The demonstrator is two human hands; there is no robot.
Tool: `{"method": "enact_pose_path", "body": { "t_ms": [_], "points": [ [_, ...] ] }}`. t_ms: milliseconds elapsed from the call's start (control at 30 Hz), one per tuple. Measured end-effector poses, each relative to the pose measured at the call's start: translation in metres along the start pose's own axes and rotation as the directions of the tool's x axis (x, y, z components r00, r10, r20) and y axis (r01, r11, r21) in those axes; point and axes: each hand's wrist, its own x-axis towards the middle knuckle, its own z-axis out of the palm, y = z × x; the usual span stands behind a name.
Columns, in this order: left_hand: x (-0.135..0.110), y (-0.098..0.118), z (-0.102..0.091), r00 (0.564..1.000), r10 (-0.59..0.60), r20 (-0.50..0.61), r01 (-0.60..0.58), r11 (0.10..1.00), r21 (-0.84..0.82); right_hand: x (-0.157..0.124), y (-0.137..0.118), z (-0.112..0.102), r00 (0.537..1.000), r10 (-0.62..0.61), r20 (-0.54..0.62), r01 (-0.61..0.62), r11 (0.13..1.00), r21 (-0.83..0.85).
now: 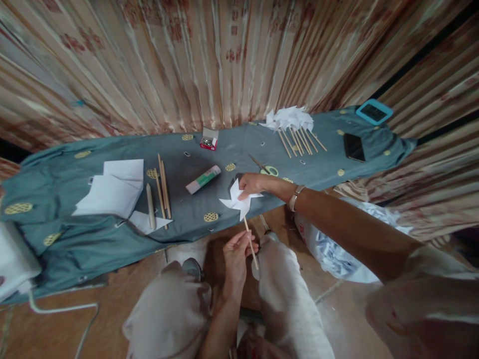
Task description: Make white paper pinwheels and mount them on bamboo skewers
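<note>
A white paper pinwheel (237,200) on a thin wooden stick is between my two hands, at the front edge of the cloth-covered table. My left hand (237,252) grips the stick below the paper, with fingers closed round it. From the right, my right hand (250,184) reaches over the pinwheel, its fingers bent and pressed on one paper blade. Whether those fingertips hold anything small is hidden. Scissors (266,167) with a yellow-green handle lie just behind my right hand. A glue stick (203,179) rests to the left of the pinwheel.
White paper sheets (112,192) and several wooden sticks (163,187) lie at left. An open small red box (208,141) sits at the back. Finished-looking pinwheels (290,119) are piled at back right, near a phone (354,147) and a blue-framed device (374,111). A bag (337,249) stands on the floor.
</note>
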Motion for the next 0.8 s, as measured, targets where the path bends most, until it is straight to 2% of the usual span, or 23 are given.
{"method": "enact_pose_path", "body": {
  "t_ms": [367,800],
  "points": [
    [0.0024,-0.0020,-0.0003,1.000,-0.005,0.016,0.005,1.000,0.003,0.0001,0.0054,0.0019,0.999,-0.045,0.025,0.044,0.998,0.045],
    [0.0047,-0.0054,-0.0007,1.000,0.013,0.021,-0.013,1.000,0.009,0.0051,-0.0003,-0.0055,0.993,-0.037,0.108,0.037,0.999,-0.003]
  ]
}}
